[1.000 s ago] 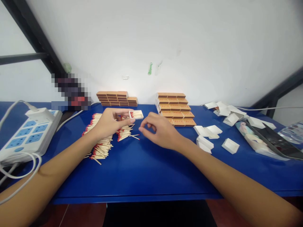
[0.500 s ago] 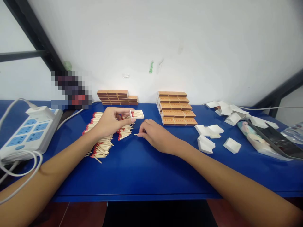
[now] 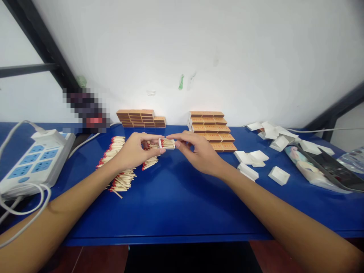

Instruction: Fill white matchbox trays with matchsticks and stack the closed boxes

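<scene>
Along the front, blue counter (image 3: pixel 182 212), with a power strip (image 3: pixel 40 161) at the left. Farther in, a big pile (image 3: pixel 123 180) of red-headed matches, partly covered by the left arm and hand; beyond, a small pile (image 3: pixel 150 162), partly behind the left thumb. Off to the right, loose trays (image 3: pixel 279 175), white, several heaped together. In the middle, above the counter, a tray (image 3: pixel 170 148) with matches (image 3: pixel 167 143) inside, heads to the left. Pinched at its left end by the left hand (image 3: pixel 138 149), fingers closed to its width. Reaching its right end, the right hand (image 3: pixel 200 153), forefinger and thumb a little parted; impossible to tell of any hold. Behind, left stack (image 3: pixel 135 118) and stepped right stack (image 3: pixel 218 137) of matchboxes, near the wall (image 3: pixel 241 57).
</scene>
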Available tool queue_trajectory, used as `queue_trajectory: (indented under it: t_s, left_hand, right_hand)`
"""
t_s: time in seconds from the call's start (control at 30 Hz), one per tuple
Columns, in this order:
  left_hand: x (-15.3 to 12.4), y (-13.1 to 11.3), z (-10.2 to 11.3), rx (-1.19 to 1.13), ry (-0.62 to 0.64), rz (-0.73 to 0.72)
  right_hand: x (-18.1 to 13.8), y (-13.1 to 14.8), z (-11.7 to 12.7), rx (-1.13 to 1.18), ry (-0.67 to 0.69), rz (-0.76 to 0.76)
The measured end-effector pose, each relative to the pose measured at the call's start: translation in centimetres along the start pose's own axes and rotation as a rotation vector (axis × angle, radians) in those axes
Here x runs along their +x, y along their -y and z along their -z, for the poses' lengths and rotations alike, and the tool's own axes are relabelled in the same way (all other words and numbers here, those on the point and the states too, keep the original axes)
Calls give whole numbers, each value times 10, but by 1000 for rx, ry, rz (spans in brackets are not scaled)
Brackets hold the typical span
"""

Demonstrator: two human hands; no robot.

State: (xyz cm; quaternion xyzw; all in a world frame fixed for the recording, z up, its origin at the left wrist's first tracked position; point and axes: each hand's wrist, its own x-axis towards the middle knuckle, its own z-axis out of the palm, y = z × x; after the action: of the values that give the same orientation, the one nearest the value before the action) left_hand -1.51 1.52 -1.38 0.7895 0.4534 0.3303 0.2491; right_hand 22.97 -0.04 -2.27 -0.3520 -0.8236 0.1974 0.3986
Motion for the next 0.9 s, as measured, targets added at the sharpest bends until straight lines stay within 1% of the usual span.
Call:
queue_trajectory:
  t_s: [0.17, 0.27, 0.4, 0.7, 0.9]
  left_hand:
    - [-1, -1, -2, 47, 12, 16]
    - [-3, -5, -3, 14, 27, 21]
    - [-4, -10, -5, -56, 51, 18]
    - [-7, -14, -8, -191, 92, 82]
    - [-7, -12, -8, -252, 96, 75]
  right_hand:
    - [3, 0, -2, 148, -190, -172]
    - [4, -1, -3, 218, -265, -214]
    - [2, -2, -7, 306, -287, -231]
    - [1, 0, -12, 317, -340, -252]
    - [-1, -2, -15, 230, -333, -259]
